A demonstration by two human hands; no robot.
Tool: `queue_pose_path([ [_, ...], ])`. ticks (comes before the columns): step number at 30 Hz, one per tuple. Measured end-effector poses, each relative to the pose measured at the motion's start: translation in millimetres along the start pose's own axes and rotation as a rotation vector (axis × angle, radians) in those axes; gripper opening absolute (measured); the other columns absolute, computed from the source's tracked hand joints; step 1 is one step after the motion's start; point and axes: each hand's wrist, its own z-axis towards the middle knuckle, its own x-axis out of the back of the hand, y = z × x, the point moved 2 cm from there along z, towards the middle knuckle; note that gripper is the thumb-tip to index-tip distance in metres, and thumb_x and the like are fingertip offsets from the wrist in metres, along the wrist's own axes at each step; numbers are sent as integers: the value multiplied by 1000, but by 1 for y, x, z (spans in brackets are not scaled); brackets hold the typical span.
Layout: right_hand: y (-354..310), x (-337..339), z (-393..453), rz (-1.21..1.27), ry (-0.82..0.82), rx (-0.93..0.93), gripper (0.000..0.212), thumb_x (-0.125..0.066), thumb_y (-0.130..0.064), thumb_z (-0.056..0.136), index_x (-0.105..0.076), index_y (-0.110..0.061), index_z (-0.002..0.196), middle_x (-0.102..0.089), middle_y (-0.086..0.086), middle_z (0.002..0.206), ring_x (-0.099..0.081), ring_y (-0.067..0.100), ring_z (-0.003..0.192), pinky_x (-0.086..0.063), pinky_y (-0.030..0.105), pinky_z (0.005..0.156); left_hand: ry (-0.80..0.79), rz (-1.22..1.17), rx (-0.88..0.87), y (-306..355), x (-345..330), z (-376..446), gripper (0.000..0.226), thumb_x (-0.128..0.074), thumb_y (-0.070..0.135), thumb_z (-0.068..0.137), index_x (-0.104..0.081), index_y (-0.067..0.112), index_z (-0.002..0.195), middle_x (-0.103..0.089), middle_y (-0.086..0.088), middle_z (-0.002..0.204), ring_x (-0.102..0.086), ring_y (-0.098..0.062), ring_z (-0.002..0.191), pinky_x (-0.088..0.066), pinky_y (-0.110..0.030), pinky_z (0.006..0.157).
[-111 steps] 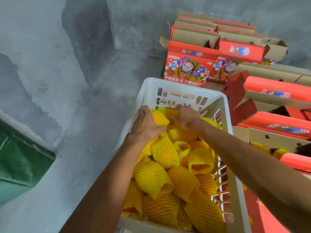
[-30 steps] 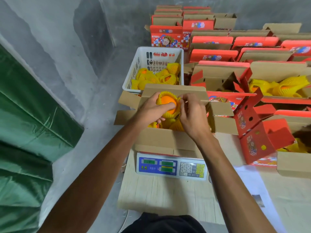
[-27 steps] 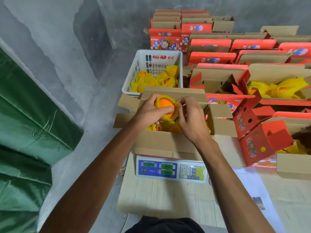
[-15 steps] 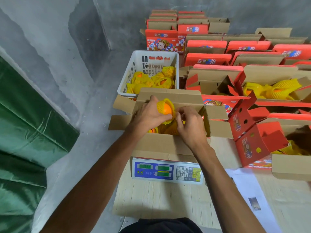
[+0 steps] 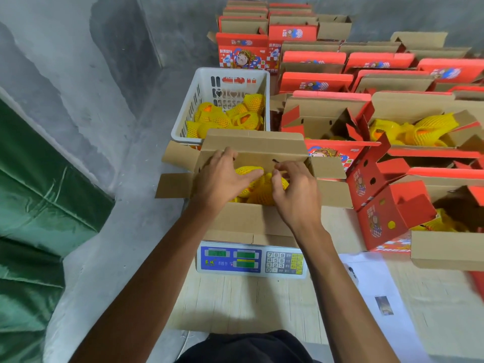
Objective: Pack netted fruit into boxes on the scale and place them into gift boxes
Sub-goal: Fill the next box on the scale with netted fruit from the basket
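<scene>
An open cardboard box stands on the blue-and-white scale and holds several fruits in yellow foam nets. My left hand lies over one netted fruit at the top of the box, thumb and fingers around it. My right hand is just beside it, its fingers curled onto the net of a neighbouring fruit inside the box. The fruit beneath my hands is mostly hidden.
A white plastic crate of netted fruit sits behind the box. Red gift boxes stand open to the right, some with fruit inside, and more are stacked further back. The scale rests on a wooden table with a paper sheet. Green tarp hangs left.
I carried fruit from the crate to the box on the scale. In the last second my left hand lowered the netted orange fruit it held up down into the box.
</scene>
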Motion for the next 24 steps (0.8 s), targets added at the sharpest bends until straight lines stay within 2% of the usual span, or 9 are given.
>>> queue_pose_path([
  [3,-2,-5,-4,-4,-11,-17,21,-58,-24,99,-69,-14,113,-66,6,118,-66,29,103,-53,44,80,-2,-203,-51,-12,3,-9,58,-66,72,78,-63,29,116,-68,14,106,-67,-12,89,-58,-41,82],
  [5,-4,-9,-6,-13,-13,-22,21,-58,-26,99,-70,-16,114,-66,3,119,-66,26,102,-51,39,76,-9,-305,-112,-17,6,-17,47,-67,61,84,-63,28,117,-69,15,102,-68,-10,84,-59,-43,79],
  [8,-7,-14,-9,8,-29,-5,22,-58,-25,99,-70,-15,115,-67,3,119,-66,24,102,-50,35,75,42,-360,-176,-24,12,-28,39,-69,51,89,-64,25,118,-71,12,102,-68,-8,89,-59,-42,79],
  [12,-9,-15,-9,28,-43,10,24,-58,-24,100,-70,-13,117,-67,5,120,-67,24,101,-54,40,79,95,-393,-187,-30,17,-37,37,-67,48,91,-65,23,119,-72,12,102,-68,-8,92,-59,-36,81],
  [19,-8,-17,-11,33,-54,9,25,-58,-25,100,-70,-12,118,-67,6,121,-66,25,103,-54,40,80,114,-415,-238,-38,26,-41,28,-71,31,96,-67,14,118,-73,5,103,-68,-9,94,-59,-35,83],
  [24,-2,-13,-10,12,-33,-6,26,-58,-25,100,-70,-13,119,-68,5,120,-64,22,106,-44,28,78,142,-409,-259,-42,29,-45,24,-70,25,97,-68,12,116,-73,4,105,-67,-8,98,-59,-34,85],
])
